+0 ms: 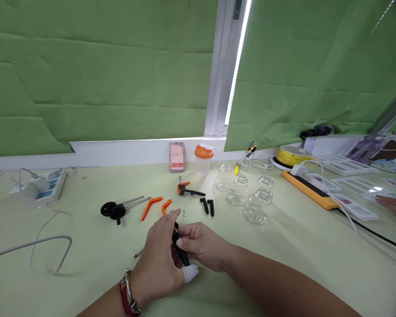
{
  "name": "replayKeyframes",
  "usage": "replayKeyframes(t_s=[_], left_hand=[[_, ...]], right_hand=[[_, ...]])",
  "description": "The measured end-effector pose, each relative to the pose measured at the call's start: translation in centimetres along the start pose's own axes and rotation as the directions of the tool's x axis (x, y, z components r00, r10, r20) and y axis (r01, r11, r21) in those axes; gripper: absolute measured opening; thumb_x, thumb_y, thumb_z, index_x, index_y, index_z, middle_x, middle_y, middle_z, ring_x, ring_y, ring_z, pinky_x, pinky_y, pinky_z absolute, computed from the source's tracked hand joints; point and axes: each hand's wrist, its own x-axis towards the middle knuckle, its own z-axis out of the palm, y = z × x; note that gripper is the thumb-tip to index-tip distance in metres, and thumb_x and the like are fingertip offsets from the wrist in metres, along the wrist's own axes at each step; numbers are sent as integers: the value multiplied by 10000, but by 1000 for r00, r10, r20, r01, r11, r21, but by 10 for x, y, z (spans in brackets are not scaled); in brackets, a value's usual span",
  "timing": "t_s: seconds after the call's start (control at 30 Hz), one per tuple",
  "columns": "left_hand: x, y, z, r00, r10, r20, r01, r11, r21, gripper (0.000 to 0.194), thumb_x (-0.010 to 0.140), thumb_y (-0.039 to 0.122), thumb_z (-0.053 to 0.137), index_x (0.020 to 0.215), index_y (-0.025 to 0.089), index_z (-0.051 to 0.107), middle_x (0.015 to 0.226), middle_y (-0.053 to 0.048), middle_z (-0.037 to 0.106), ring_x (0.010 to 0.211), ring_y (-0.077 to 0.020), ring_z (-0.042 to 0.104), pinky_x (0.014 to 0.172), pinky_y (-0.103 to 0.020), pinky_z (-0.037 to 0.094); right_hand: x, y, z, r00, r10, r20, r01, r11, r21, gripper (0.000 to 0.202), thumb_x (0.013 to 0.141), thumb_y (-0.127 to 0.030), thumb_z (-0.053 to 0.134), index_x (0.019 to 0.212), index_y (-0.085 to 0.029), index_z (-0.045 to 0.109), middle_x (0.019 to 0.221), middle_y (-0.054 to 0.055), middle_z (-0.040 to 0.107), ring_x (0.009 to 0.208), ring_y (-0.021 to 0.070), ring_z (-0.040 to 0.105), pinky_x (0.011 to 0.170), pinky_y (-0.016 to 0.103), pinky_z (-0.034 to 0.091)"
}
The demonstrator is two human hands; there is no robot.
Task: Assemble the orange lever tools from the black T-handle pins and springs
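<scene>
Black part (182, 256) sits between the hands, long axis roughly 11 to 5 o'clock. Right hand (203, 245), at its 2 o'clock: thumb and fingers clamped on it. Left hand (161, 255) curves close at 9 o'clock; fingers partly hidden, cannot tell whether they grip. Bench (300, 244) opens toward 3 o'clock; near edge unseen. Farther: curved orange piece (151, 208) at 11, black peg (211, 208) at 1, glass cups (254, 215) at 2, orange-lidded cup (203, 164) near 12.

Left of the orange-lidded translucent plastic cup (203, 164) stands a blurred pink rectangular object (177, 157); right of it, clear glass cups (236, 196), then a round yellow container (292, 156); behind, green window coverings (119, 75).
</scene>
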Motion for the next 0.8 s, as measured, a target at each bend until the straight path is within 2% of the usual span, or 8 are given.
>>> replayKeyframes(t_s=[0.17, 0.3, 0.37, 0.43, 0.53, 0.6, 0.7, 0.8], left_hand=[[0, -2, -6, 988, -94, 123, 109, 986, -123, 979, 576, 289, 722, 1415, 196, 228, 1371, -158, 395, 1239, -362, 409, 998, -515, 385], [2, -3, -11, 963, -154, 223, 196, 964, -181, 966, 568, 296, 739, 1409, 212, 270, 1368, -147, 421, 1230, -360, 425, 992, -501, 389], [4, -3, -15, 946, -179, 270, 238, 949, -205, 956, 572, 319, 744, 1404, 212, 285, 1351, -143, 444, 1210, -355, 446, 977, -487, 402], [6, -2, -19, 928, -206, 309, 279, 936, -215, 936, 584, 341, 743, 1397, 216, 295, 1338, -137, 457, 1199, -349, 453, 969, -473, 406], [8, -1, -24, 906, -232, 354, 322, 921, -220, 906, 601, 364, 740, 1379, 223, 296, 1293, -130, 479, 1173, -335, 463, 958, -458, 404], [9, 1, -27, 887, -233, 398, 345, 909, -236, 882, 611, 359, 735, 1361, 227, 292, 1221, -117, 511, 1116, -320, 493, 931, -446, 414], [10, 6, -30, 866, -223, 448, 376, 881, -288, 839, 609, 325, 727, 1325, 235, 300, 1164, -95, 513, 1057, -303, 497, 895, -425, 416], [11, 10, -34, 842, -227, 489, 426, 836, -345, 800, 611, 308, 707, 1300, 248, 303, 1131, -76, 493, 1002, -283, 485, 841, -393, 412]], right_hand=[[-2, -6, -5, 996, 91, 6, -90, 993, -74, 462, 618, -447, 788, 884, -87, 676, 758, 63, 652, 735, 164, 623, 766, 338, 460], [-2, -9, -12, 988, 149, 28, -141, 972, -186, 436, 610, -460, 782, 824, -99, 663, 708, 33, 632, 674, 139, 605, 690, 285, 465], [-1, -11, -19, 983, 180, 44, -161, 947, -278, 413, 630, -453, 765, 817, -104, 649, 687, 26, 622, 618, 134, 595, 648, 286, 471], [1, -14, -28, 983, 180, -33, -176, 881, -438, 354, 688, -422, 719, 840, -112, 641, 695, 34, 624, 590, 142, 588, 607, 293, 469], [6, -20, -43, 961, -85, -262, -169, 569, -805, 225, 801, -329, 601, 911, -140, 654, 769, 52, 639, 682, 167, 590, 650, 299, 447], [11, -22, -49, 928, -272, -254, -176, 283, -943, 229, 838, -263, 547, 1016, -169, 655, 883, 69, 646, 828, 190, 587, 741, 305, 423], [18, -20, -53, 936, -314, -160, -166, 8, -986, 324, 870, -213, 491, 1177, -225, 593, 1021, 71, 613, 900, 187, 573, 731, 277, 392], [23, -15, -52, 954, -274, -123, -172, -166, -971, 276, 898, -213, 445, 1108, -244, 622, 984, 54, 587, 776, 153, 565, 608, 251, 333]])
